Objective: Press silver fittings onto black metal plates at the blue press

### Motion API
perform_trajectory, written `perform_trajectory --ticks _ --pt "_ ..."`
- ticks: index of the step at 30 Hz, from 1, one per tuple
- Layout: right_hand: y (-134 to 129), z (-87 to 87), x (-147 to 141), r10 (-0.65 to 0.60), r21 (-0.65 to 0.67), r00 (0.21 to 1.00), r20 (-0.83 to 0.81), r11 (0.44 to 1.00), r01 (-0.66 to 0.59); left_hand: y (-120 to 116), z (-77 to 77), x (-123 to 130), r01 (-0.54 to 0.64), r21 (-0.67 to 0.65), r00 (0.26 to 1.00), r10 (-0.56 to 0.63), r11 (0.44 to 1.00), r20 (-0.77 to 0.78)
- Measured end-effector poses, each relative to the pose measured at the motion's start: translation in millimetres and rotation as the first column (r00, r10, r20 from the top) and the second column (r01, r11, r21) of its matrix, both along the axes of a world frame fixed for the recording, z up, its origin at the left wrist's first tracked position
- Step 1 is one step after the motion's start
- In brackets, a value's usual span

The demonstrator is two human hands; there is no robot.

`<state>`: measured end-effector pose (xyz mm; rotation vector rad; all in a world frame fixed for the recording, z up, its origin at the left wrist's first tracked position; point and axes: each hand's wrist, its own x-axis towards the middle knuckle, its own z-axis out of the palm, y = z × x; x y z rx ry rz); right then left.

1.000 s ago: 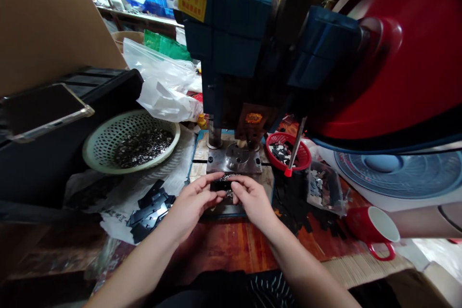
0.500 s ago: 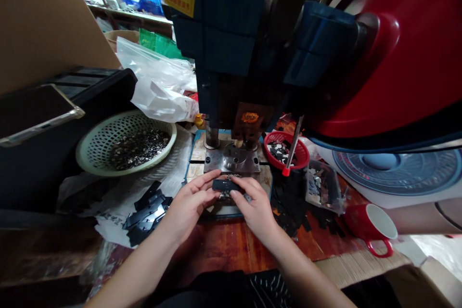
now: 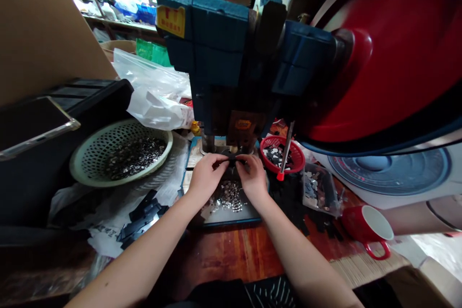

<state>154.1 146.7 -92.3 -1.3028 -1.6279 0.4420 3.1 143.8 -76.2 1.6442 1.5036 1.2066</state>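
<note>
My left hand (image 3: 206, 177) and my right hand (image 3: 253, 179) pinch the two ends of a small black flat strip (image 3: 232, 158). They hold it over the die at the base of a blue bench press (image 3: 220, 53), right below the press's ram (image 3: 242, 122). The fingers hide most of the strip and the die, so I cannot tell whether it touches the die. Between my wrists, small shiny metal pieces (image 3: 230, 196) lie scattered on the front of the press base (image 3: 231, 218).
A pale green basket (image 3: 81, 163) of metal pieces stands left, behind black plates (image 3: 144, 216). Rightward are a red basket (image 3: 301, 156), a clear plastic box (image 3: 327, 207) and a red mug (image 3: 355, 224). A rod with a red tip (image 3: 280, 176) and a large red wheel (image 3: 397, 57) overhang the right.
Both hands have moved forward with the black strip, from in front of the die to beneath the ram. The metal pieces on the base now show between my wrists. The view has shifted slightly.
</note>
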Motion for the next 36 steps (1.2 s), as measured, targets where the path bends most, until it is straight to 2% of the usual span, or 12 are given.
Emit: perform_trajectory --ticks 5,10,14,20,29,36 --pt "24 -6.4 -4 0.0 -0.054 0.996 -0.09 0.999 -0.005 27 -8.7 -5 0.005 0.033 1.0 -0.004 0.999 -0.029" --pt "35 -11.7 -4 0.042 -0.176 0.977 -0.209 0.981 -0.08 42 -18.7 -8 0.086 -0.044 0.996 -0.086 0.995 0.015" --pt "41 -13.8 -3 0.065 -0.235 0.967 -0.246 0.964 -0.125 45 -18.9 -6 0.145 -0.088 0.987 -0.139 0.986 0.076" --pt "43 -12.1 -2 0.105 -0.306 0.941 -0.322 0.929 -0.208 44 -16.5 -6 0.167 -0.095 0.983 -0.158 0.981 0.096" --pt "48 -6.2 5 0.159 -0.358 0.903 -0.4 0.879 -0.314 45 -11.1 -4 0.184 -0.051 0.983 -0.182 0.982 0.034" --pt "47 -1.1 7 0.191 -0.353 0.892 -0.41 0.868 -0.348 44 -9.6 -2 0.182 -0.007 0.983 -0.183 0.983 -0.013"
